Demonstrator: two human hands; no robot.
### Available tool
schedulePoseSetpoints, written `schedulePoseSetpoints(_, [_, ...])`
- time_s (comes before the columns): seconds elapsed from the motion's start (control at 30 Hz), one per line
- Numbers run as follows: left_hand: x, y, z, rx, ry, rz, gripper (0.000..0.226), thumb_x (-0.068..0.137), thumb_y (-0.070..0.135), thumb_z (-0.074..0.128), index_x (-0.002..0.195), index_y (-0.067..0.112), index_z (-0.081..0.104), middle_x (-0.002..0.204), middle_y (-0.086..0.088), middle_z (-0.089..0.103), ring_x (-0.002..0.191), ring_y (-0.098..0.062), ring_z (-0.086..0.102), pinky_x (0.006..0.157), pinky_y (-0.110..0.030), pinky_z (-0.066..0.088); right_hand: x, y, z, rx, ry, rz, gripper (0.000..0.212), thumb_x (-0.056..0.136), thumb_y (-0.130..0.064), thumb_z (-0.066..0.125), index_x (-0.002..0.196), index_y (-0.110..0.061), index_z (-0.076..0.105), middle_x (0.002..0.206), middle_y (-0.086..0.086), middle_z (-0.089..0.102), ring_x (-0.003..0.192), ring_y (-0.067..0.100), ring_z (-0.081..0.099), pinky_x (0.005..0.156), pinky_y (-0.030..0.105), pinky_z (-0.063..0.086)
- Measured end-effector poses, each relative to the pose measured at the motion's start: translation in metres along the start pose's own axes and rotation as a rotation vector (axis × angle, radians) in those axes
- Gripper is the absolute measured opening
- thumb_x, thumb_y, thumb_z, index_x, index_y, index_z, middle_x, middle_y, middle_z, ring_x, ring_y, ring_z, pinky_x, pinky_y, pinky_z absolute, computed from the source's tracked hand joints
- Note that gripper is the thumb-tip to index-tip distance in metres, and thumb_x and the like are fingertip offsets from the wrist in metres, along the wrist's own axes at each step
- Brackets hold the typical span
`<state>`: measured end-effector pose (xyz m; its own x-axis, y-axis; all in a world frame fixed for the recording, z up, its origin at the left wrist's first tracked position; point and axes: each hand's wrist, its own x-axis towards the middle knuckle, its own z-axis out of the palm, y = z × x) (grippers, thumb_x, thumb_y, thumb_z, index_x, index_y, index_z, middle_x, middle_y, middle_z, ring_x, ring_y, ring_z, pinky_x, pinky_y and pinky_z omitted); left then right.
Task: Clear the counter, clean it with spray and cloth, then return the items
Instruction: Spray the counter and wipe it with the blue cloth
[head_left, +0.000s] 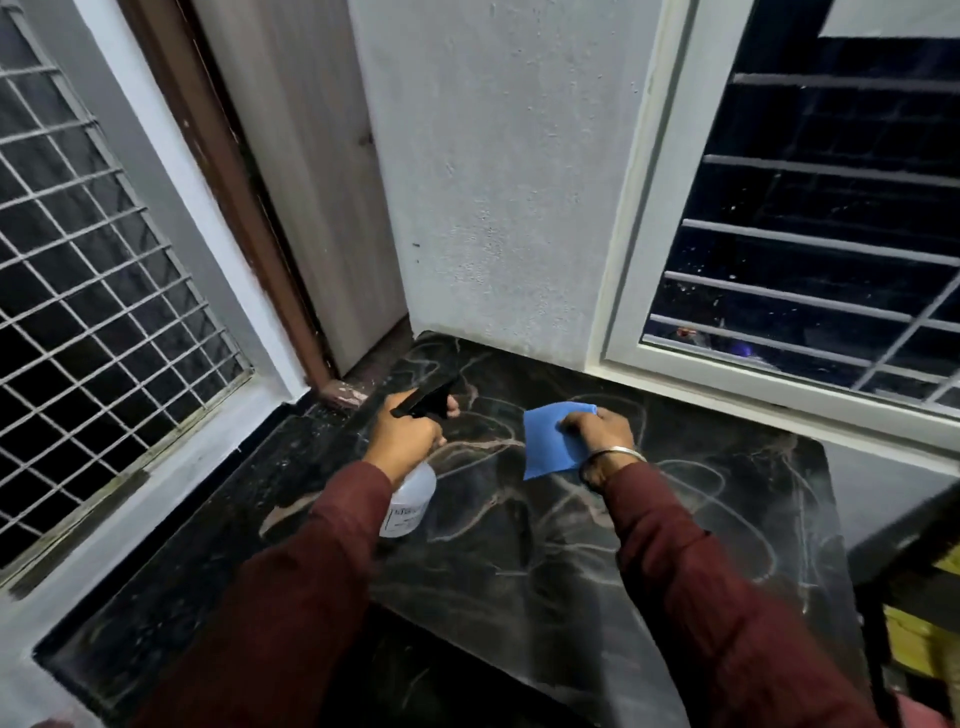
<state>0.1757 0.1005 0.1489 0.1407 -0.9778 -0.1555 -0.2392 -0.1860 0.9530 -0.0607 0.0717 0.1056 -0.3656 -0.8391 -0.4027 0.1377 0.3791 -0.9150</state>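
The black marble counter with pale veins fills the lower middle of the view. My left hand grips a clear spray bottle by its black trigger head, nozzle pointing toward the back corner, held above the counter's left part. My right hand holds a blue cloth a little above the counter's back middle; part of the cloth hangs below my fingers. A metal bangle sits on my right wrist. Both sleeves are dark red.
A grilled window borders the counter on the left, a barred white-framed window on the right. A wooden door and grey wall stand behind. A dark rack with yellow items sits at the right edge.
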Motion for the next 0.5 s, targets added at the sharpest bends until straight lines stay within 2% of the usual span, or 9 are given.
schedulePoseSetpoints(0.1, [0.019, -0.012, -0.030, 0.088, -0.029, -0.039, 0.045, 0.069, -0.019, 0.050, 0.078, 0.016, 0.077, 0.084, 0.001, 0.078, 0.080, -0.022, 0.070, 0.061, -0.025, 0.049, -0.002, 0.007, 0.032, -0.016, 0.043, 0.023, 0.017, 0.066, 0.002, 0.072, 0.081, -0.002, 0.066, 0.075, 0.011, 0.059, 0.068, 0.023, 0.053, 0.062, 0.033, 0.045])
schedulePoseSetpoints(0.17, [0.028, -0.022, -0.043, 0.143, -0.028, -0.064, 0.038, 0.075, -0.014, 0.053, 0.076, 0.016, 0.077, 0.078, 0.002, 0.076, 0.070, -0.019, 0.066, 0.056, -0.021, 0.046, -0.001, 0.012, 0.046, -0.044, 0.075, 0.051, 0.021, 0.069, -0.003, 0.071, 0.089, -0.003, 0.066, 0.084, 0.014, 0.062, 0.072, 0.024, 0.057, 0.067, 0.032, 0.047])
schedulePoseSetpoints(0.27, [0.051, -0.038, -0.057, 0.220, -0.041, -0.103, 0.021, 0.083, 0.011, 0.065, 0.073, 0.023, 0.079, 0.076, 0.002, 0.077, 0.072, -0.020, 0.069, 0.065, -0.029, 0.055, 0.015, 0.022, 0.061, -0.230, 0.142, 0.072, 0.039, 0.075, -0.014, 0.065, 0.111, -0.002, 0.066, 0.111, 0.017, 0.065, 0.104, 0.032, 0.061, 0.090, 0.037, 0.048])
schedulePoseSetpoints(0.33, [0.064, -0.044, -0.061, 0.421, -0.055, -0.116, 0.013, 0.081, 0.028, 0.069, 0.086, 0.022, 0.080, 0.088, -0.005, 0.077, 0.085, -0.028, 0.070, 0.078, -0.038, 0.058, 0.028, 0.024, 0.069, -0.291, 0.158, 0.069, 0.039, 0.081, -0.013, 0.056, 0.117, 0.000, 0.063, 0.117, 0.018, 0.064, 0.104, 0.028, 0.060, 0.091, 0.034, 0.045])
schedulePoseSetpoints(0.4, [0.072, -0.046, -0.060, 0.667, -0.050, -0.087, 0.026, 0.084, 0.033, 0.066, 0.104, 0.021, 0.077, 0.104, -0.012, 0.075, 0.098, -0.036, 0.067, 0.085, -0.039, 0.054, 0.040, 0.026, 0.074, -0.290, 0.165, 0.079, 0.045, 0.078, -0.017, 0.052, 0.119, 0.002, 0.061, 0.113, 0.017, 0.064, 0.101, 0.025, 0.058, 0.085, 0.032, 0.043])
schedulePoseSetpoints(0.5, [0.100, -0.049, -0.061, 0.715, -0.074, -0.093, 0.027, 0.090, 0.027, 0.059, 0.111, 0.021, 0.074, 0.114, -0.016, 0.072, 0.105, -0.039, 0.064, 0.087, -0.038, 0.051, 0.065, 0.025, 0.090, -0.304, 0.205, 0.092, 0.039, 0.088, -0.013, 0.052, 0.123, 0.003, 0.057, 0.125, 0.020, 0.059, 0.116, 0.035, 0.055, 0.093, 0.034, 0.042])
